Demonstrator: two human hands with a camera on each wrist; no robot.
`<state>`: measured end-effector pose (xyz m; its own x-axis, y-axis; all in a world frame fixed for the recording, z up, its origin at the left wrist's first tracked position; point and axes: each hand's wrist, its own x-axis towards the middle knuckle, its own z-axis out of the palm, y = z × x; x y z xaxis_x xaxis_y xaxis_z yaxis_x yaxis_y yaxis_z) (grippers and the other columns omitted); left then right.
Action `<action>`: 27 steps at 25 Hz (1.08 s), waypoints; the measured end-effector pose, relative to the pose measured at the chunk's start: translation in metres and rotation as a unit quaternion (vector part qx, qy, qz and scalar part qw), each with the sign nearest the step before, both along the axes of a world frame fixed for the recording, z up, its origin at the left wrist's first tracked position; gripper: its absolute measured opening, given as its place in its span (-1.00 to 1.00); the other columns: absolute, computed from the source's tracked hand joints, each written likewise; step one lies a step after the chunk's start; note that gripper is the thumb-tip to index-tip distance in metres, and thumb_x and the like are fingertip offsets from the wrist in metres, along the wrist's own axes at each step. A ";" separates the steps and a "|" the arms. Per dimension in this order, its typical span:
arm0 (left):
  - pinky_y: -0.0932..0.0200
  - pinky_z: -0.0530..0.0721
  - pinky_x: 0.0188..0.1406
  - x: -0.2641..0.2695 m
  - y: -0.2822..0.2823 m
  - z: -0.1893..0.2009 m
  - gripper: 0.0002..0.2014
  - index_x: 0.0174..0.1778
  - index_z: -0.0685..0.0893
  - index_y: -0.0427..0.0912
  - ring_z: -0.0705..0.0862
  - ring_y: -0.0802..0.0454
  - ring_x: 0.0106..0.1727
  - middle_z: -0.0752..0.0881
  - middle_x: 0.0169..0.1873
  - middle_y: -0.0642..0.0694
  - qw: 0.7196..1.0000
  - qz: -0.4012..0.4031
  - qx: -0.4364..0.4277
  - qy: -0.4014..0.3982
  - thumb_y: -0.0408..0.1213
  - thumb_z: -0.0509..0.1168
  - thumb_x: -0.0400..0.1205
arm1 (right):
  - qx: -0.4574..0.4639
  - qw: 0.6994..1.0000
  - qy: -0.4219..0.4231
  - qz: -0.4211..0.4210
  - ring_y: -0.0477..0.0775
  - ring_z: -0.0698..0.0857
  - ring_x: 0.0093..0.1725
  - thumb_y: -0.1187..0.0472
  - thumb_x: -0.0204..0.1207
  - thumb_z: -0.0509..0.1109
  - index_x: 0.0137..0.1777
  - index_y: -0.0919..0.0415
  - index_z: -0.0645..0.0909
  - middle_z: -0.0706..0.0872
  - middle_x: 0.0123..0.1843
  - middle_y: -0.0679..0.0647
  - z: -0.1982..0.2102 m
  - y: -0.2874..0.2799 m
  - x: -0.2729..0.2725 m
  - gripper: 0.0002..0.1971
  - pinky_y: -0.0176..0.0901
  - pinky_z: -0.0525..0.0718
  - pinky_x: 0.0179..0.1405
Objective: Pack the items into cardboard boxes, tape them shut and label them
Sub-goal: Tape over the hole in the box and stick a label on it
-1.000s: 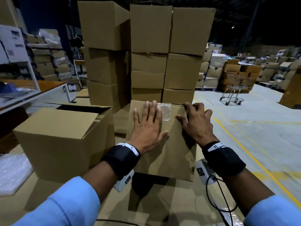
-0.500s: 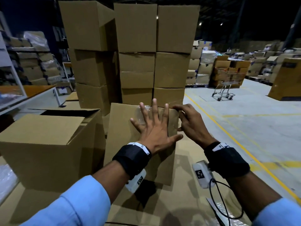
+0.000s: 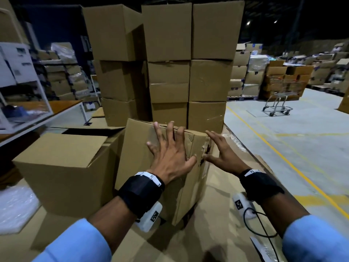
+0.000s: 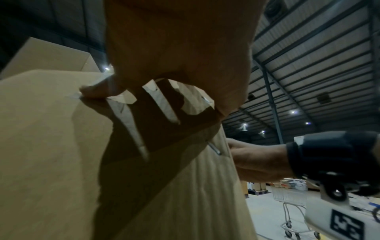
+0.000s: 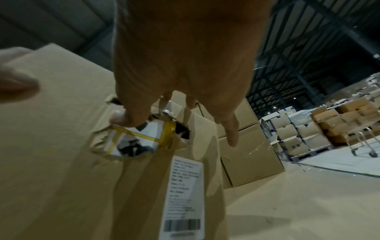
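A closed cardboard box (image 3: 139,148) stands tilted on a cardboard-covered surface in front of me. My left hand (image 3: 170,154) lies flat on its upper face with the fingers spread, and clear tape runs under the fingertips (image 4: 92,91). My right hand (image 3: 222,154) is at the box's right side with straight fingers, the thumb by a torn hole (image 5: 133,142). Through the hole a yellow-edged white pack shows. Below it a white barcode label (image 5: 185,194) is stuck on that side.
An open-flapped box (image 3: 62,167) stands directly left of the tilted one. A tall stack of boxes (image 3: 170,72) rises right behind it. Bubble wrap (image 3: 13,207) lies at the left edge, and a metal trolley (image 3: 277,104) stands on the floor at the right.
The box has turned so that its right side with the torn hole shows. My right hand moved from the top edge down to that side. My left hand stays flat on the box.
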<state>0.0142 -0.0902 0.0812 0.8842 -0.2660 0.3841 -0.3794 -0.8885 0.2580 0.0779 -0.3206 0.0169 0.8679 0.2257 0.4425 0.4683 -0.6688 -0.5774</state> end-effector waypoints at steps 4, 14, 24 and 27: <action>-0.75 -0.13 0.49 0.000 0.011 0.000 -0.13 0.59 -0.13 0.16 -0.49 -0.31 0.68 -0.25 0.71 0.03 1.000 -0.007 -0.024 -0.007 0.17 0.35 0.57 | 0.020 0.997 0.061 0.048 -0.03 0.03 0.75 -0.43 0.32 0.48 0.74 -0.25 0.07 0.02 0.79 0.06 0.003 -0.002 0.014 0.03 0.03 0.14 0.68; -0.64 -0.20 0.51 0.001 0.011 0.002 -0.23 0.67 -0.17 0.23 -0.46 -0.22 0.70 -0.27 0.72 0.10 0.998 -0.017 -0.058 -0.025 0.02 0.24 0.71 | 0.152 0.986 0.054 0.036 0.02 0.36 0.56 -0.20 0.28 0.60 0.69 -0.12 0.30 0.34 0.54 0.09 -0.014 0.003 0.035 -0.04 -0.36 0.30 0.57; -0.36 0.05 0.71 0.020 0.024 -0.001 -0.33 0.78 -0.08 -0.07 -0.12 -0.06 0.79 -0.05 0.78 -0.06 0.960 -0.098 -0.243 -0.097 -0.13 0.04 0.76 | 0.096 0.994 0.058 0.008 -0.01 0.49 0.42 -0.14 0.63 0.38 0.57 -0.13 0.48 0.41 0.42 0.00 0.058 -0.023 -0.018 -0.49 -0.01 0.60 0.43; -0.21 0.18 0.71 0.023 0.031 -0.004 -0.33 0.78 -0.08 -0.19 0.07 -0.08 0.76 0.02 0.77 -0.15 0.950 -0.096 -0.283 -0.086 -0.15 0.02 0.77 | 0.040 0.998 0.045 0.002 -0.06 0.45 0.41 0.11 0.68 0.39 0.60 -0.07 0.44 0.41 0.45 0.00 0.075 -0.030 -0.037 -0.51 -0.30 0.49 0.43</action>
